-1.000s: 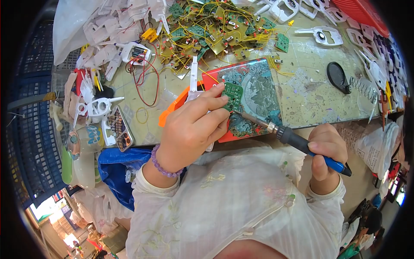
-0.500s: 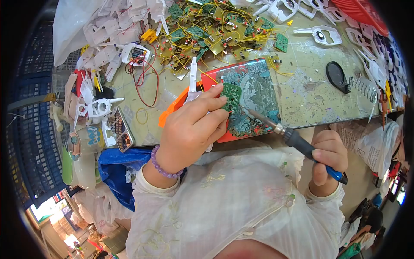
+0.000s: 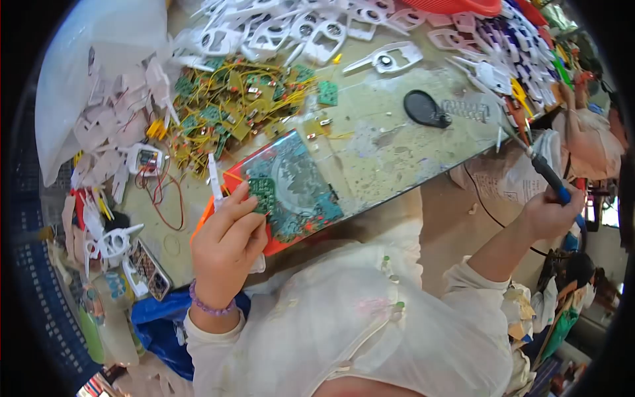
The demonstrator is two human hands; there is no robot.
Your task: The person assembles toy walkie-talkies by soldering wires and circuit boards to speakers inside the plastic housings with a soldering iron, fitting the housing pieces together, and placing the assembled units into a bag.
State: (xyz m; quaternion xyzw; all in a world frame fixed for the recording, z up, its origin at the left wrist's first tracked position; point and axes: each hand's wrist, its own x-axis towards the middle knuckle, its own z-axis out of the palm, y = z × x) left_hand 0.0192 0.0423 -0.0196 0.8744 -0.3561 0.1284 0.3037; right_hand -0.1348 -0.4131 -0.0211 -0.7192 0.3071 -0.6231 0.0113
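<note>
My left hand [image 3: 228, 245], with a purple bead bracelet at the wrist, is closed on a green circuit board [image 3: 262, 194] and the white plastic part [image 3: 215, 177] beside it. Both are over a red-edged mat with a dark teal pattern [image 3: 297, 192]. Part of an orange piece [image 3: 203, 215] shows behind the hand. Out at the right, my right hand [image 3: 554, 210] grips a soldering iron [image 3: 546, 171] by its blue and black handle. The iron's tip points up and left, near the table's right edge.
Many wired circuit boards [image 3: 231, 106] are heaped behind the mat. White plastic housings [image 3: 317, 33] lie along the back. A black round stand [image 3: 423, 108] with a coil holder [image 3: 466, 111] is at the right. A phone [image 3: 151, 270] lies at the left edge.
My right hand has carried the soldering iron away from the board, far to the right and up. The view has turned and shifted right. My left hand keeps its hold on the board.
</note>
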